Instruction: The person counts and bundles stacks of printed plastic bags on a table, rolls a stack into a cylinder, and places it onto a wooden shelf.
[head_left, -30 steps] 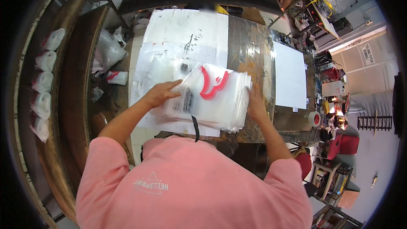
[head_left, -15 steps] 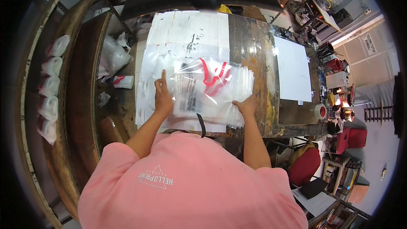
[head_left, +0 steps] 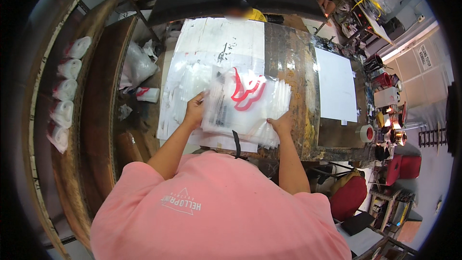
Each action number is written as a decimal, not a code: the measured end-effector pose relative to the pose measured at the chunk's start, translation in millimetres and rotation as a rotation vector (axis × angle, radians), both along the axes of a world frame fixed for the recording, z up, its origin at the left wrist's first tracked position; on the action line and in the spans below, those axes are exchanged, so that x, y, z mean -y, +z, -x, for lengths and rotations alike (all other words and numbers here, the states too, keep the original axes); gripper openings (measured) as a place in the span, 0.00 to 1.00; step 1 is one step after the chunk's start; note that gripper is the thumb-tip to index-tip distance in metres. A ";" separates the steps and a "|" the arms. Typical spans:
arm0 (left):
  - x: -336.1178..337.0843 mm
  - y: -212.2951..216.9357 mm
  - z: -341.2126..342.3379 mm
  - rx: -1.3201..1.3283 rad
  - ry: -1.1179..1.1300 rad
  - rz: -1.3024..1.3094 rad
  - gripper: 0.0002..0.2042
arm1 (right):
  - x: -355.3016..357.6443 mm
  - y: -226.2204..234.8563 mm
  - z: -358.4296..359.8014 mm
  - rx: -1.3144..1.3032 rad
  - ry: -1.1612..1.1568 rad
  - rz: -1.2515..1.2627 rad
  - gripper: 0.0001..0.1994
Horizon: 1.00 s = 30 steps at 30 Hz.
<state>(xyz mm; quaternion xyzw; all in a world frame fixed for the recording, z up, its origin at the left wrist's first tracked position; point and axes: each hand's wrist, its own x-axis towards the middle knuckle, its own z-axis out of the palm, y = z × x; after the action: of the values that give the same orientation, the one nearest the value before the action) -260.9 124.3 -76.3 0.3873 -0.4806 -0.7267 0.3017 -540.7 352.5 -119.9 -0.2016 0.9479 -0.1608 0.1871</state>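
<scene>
A stack of clear plastic bags printed with a red curved mark (head_left: 245,106) lies on a worn, paint-stained wooden workbench (head_left: 293,91), partly over large translucent white plastic sheets (head_left: 216,48). The left hand (head_left: 195,110) presses against the stack's left edge, fingers closed on it; the right hand (head_left: 280,125) holds the lower right corner, fingers curled on the edge. A white rectangular sheet (head_left: 336,86) lies well apart to the right; beyond it stands a roll of tape with a red core (head_left: 366,133). To the left, a crumpled clear bag (head_left: 138,65) rests on the bench, and rolled white bundles (head_left: 65,94) line a curved wooden shelf.
</scene>
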 end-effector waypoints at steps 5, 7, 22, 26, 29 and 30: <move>8.3 -7.4 -5.0 0.205 -0.254 0.826 0.24 | 5.1 8.9 -4.1 0.001 0.023 -0.061 0.59; 19.4 3.2 -9.4 0.278 -0.461 1.098 0.24 | -2.6 6.9 -0.8 -0.004 -0.004 -0.052 0.59; 61.2 1.9 27.7 0.509 0.181 -0.329 0.38 | -4.7 -9.8 -3.2 -0.099 0.032 0.017 0.56; 53.7 -5.9 46.0 0.343 0.143 -0.498 0.25 | -12.6 -11.1 4.2 -0.096 0.012 0.016 0.55; 80.2 -25.5 23.3 0.184 0.006 -0.599 0.21 | 5.4 -6.6 -4.2 -0.066 0.048 0.033 0.55; 79.5 -24.9 29.4 0.272 -0.043 -0.472 0.19 | 2.3 -7.2 -2.6 -0.065 0.036 0.029 0.55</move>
<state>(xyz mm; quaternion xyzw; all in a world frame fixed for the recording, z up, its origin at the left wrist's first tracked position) -290.4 44.8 -101.2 0.5305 -0.3421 -0.7662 0.1203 -538.1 350.2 -127.0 -0.2265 0.9472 -0.1644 0.1562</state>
